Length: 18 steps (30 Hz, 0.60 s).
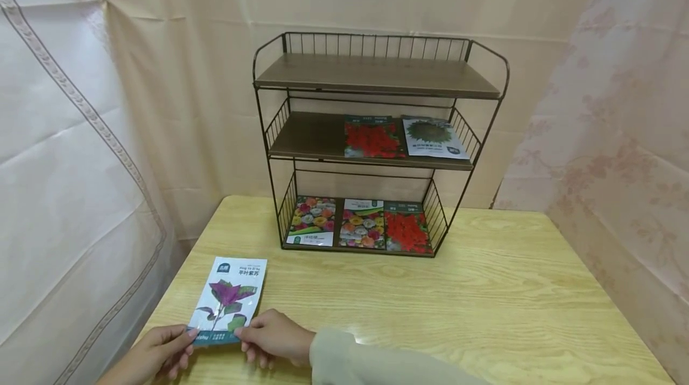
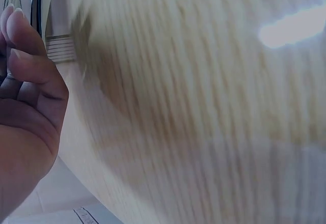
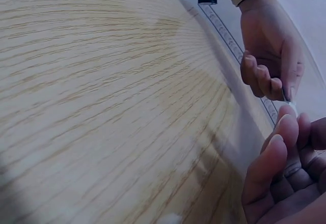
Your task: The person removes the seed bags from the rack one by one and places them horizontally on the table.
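Note:
A white seed packet with a purple-leaved plant printed on it is held above the wooden table's left front part, its print upside down in the head view. My left hand pinches its near left corner. The near right corner is pinched by my right hand. In the left wrist view my left hand shows curled fingers at the left edge. The right wrist view shows my right hand at lower right and the left hand above it; the packet is mostly hidden there.
A three-tier wire rack stands at the table's back. Its middle shelf bears a red-flower packet and a white packet with a green plant. Several flower packets lie on the bottom shelf. Curtains surround the table.

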Each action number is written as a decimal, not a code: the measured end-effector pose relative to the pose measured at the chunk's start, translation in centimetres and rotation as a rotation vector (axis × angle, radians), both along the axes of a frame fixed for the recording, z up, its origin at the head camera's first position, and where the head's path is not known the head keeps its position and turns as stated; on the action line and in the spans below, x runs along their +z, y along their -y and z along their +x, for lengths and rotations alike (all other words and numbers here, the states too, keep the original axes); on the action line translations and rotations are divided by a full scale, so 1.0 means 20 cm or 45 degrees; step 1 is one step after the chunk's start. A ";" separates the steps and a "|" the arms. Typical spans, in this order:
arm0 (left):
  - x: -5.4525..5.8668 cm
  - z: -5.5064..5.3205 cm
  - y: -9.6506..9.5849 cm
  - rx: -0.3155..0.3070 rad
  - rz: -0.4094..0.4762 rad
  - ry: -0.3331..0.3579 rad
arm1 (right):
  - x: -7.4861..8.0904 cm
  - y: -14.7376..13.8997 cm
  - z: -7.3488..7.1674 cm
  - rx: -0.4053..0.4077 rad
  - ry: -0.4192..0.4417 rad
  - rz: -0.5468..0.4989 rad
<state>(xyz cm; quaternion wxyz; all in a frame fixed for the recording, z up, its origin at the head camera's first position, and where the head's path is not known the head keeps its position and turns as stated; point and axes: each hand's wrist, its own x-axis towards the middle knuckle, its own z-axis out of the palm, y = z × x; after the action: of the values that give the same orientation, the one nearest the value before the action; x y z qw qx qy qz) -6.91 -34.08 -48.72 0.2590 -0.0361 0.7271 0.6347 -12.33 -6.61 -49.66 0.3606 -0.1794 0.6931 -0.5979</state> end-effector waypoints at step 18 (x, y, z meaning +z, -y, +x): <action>-0.02 0.01 0.02 -0.034 -0.084 0.004 | -0.01 0.04 0.01 0.030 -0.120 0.161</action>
<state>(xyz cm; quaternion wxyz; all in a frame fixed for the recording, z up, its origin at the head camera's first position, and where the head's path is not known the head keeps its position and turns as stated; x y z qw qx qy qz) -6.75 -34.52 -49.09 0.2671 -0.0358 0.7476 0.6070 -12.09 -7.32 -49.91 0.3450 -0.1924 0.7435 -0.5396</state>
